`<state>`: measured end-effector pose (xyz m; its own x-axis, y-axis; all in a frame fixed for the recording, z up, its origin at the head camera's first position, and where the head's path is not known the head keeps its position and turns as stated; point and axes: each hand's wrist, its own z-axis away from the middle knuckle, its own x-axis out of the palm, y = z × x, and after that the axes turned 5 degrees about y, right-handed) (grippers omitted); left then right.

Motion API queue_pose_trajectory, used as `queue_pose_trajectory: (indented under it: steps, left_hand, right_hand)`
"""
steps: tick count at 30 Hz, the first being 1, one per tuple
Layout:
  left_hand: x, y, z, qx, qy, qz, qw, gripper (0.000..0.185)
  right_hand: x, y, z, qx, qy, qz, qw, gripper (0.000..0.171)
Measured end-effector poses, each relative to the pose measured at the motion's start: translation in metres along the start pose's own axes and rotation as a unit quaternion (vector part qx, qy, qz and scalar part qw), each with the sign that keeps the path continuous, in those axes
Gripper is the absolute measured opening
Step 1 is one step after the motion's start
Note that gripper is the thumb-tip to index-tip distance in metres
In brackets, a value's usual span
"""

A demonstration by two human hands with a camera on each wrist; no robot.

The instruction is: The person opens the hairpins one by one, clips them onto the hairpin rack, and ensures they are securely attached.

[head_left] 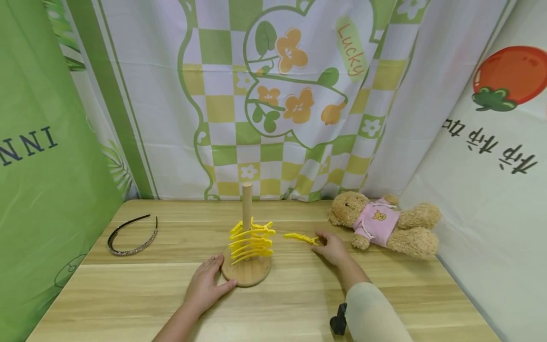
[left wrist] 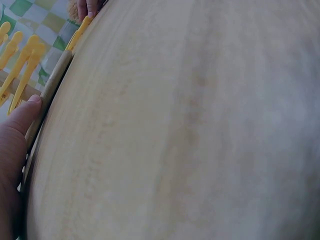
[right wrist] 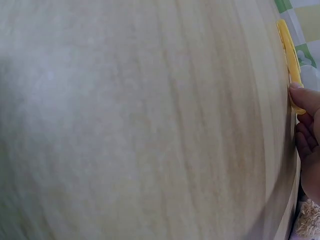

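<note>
Yellow clip (head_left: 300,237) pinched by right hand (head_left: 331,247); left hand (head_left: 206,285) touches wooden stand (head_left: 247,271).

left wrist view: we see mostly blurred desk (left wrist: 190,130); the left hand (left wrist: 12,150) is cut off by the left edge.
right wrist view: the right hand (right wrist: 307,135) is cut by the right edge, its grip on the yellow clip (right wrist: 289,55) unclear to us.
black object (head_left: 339,320): partly hidden behind the sleeve (head_left: 372,308); we cannot identify it.
</note>
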<state>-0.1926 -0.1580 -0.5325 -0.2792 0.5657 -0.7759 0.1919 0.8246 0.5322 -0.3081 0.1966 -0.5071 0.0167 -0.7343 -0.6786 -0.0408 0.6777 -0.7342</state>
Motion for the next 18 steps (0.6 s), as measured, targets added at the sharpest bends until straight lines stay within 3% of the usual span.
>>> queue_pose_trajectory:
  steps: [11, 18]
  left_hand:
    - [-0.0004, -0.0016, -0.0005, -0.011, -0.022, 0.003, 0.9997, 0.084]
    - [0.0003, -0.0012, -0.0007, -0.011, -0.016, 0.007, 0.9998, 0.084]
  right_hand:
    - [-0.0016, -0.0012, 0.0032, -0.015, 0.011, 0.049, 0.999, 0.047]
    - [-0.0045, -0.0011, 0.0045, -0.009, 0.041, 0.04, 0.998, 0.046]
